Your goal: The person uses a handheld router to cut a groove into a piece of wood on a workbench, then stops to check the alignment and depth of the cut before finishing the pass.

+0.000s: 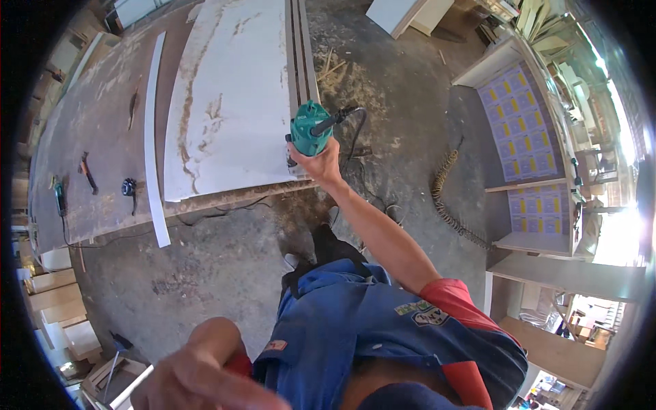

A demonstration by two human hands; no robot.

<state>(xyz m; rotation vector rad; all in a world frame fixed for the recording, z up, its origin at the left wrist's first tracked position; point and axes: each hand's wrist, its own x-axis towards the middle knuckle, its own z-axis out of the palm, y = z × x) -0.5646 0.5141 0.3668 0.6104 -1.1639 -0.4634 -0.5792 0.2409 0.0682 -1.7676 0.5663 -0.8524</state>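
Note:
My right hand (321, 162) is closed round the body of a green trim router (312, 128). The router stands upright at the near right corner of a large white panel (239, 102), beside dark strips (298, 51) along the panel's right edge. A black cord leads from the router's top towards the floor. Its base and bit are mostly hidden by my hand. My left hand (205, 379) is raised close in front of me at the lower edge, blurred, with a finger stretched out. Nothing shows in it, and it is far from the panel.
Left of the panel, a long white strip (156, 130) overhangs the brown worktable (109, 130). A hammer (87, 172), a tape measure (129, 186) and a green corded tool (59, 196) lie there. A coiled hose (443, 184) and sawdust are on the floor; an open cabinet (529, 184) stands right.

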